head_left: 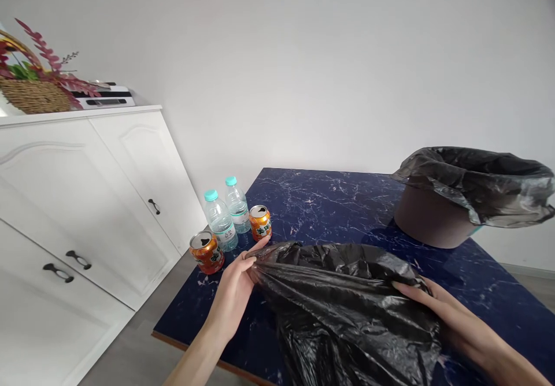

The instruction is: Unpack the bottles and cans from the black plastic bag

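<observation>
A black plastic garbage bag (351,305) is stretched between my two hands above the near part of the table. My left hand (240,270) pinches the bag's left top corner between thumb and fingers, close to the orange cans. On the other side, my right hand (437,305) grips the right edge, its thumb on the near face and the other fingers partly hidden behind the plastic. The bag's rim sags a little between the hands, and its lower part hangs out of view.
Two clear water bottles (222,224) with teal caps stand at the table's left edge, beside two opened orange cans (207,253). A brown trash bin (429,215) lined with a black bag stands back right on the blue marbled table (321,201). White cabinets (87,201) are at left.
</observation>
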Available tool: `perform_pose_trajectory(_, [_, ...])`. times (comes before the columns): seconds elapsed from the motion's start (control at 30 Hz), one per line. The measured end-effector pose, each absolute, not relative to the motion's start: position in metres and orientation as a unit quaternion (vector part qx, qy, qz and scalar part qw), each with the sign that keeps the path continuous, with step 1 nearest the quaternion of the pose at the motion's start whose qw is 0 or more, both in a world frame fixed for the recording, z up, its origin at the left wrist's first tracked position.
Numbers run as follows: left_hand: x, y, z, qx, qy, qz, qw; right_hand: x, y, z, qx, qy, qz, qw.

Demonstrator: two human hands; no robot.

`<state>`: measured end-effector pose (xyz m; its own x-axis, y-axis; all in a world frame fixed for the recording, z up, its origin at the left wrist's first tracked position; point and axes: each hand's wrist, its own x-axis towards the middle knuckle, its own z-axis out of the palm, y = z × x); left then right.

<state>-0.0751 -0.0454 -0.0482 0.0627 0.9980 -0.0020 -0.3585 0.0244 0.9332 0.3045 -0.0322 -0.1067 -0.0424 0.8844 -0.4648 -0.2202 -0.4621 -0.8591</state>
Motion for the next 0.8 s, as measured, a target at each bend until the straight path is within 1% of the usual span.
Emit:
perform_pose_trajectory(0.13, [-0.072,-0.049,-0.052,0.441,0.412,0.527,0.599,0.317,-0.035,-0.114,-0.584,-0.277,0.633,0.427])
perform_pose_trajectory(0.27, [-0.064,-0.059,-0.062,0.47,0.482,0.449,0.588,0.314,-0.034,-0.112,-0.569,-0.259,0.647,0.437])
perform_pose_trajectory(0.33, [-0.058,-0.064,-0.065,0.501,0.49,0.424,0.574,0.306,-0.033,-0.107,-0.562,-0.277,0.648,0.432])
perform_pose_trajectory(0.43, [-0.052,-0.064,-0.067,0.515,0.5,0.433,0.545,0.294,-0.031,-0.101,-0.556,-0.296,0.637,0.445])
perform_pose_trajectory(0.53, [-0.058,-0.056,-0.066,0.499,0.556,0.448,0.491,0.295,-0.026,-0.1,-0.571,-0.311,0.61,0.454])
perform_pose_trajectory(0.6, [-0.068,-0.052,-0.064,0.516,0.588,0.454,0.426,0.304,-0.023,-0.103,-0.601,-0.337,0.588,0.424])
perform_pose_trajectory(0.63, [-0.073,-0.051,-0.062,0.541,0.599,0.455,0.375,0.311,-0.021,-0.106,-0.621,-0.356,0.573,0.398])
perform_pose_trajectory(0.67, [-0.077,-0.053,-0.059,0.574,0.607,0.455,0.308,0.319,-0.019,-0.11,-0.643,-0.379,0.558,0.363])
perform_pose_trajectory(0.77, [-0.077,-0.065,-0.044,0.67,0.596,0.44,0.05,0.342,-0.017,-0.12,-0.675,-0.473,0.508,0.248])
perform_pose_trajectory(0.8, [-0.072,-0.071,-0.039,0.7,0.576,0.422,-0.014,0.347,-0.017,-0.12,-0.672,-0.516,0.48,0.227])
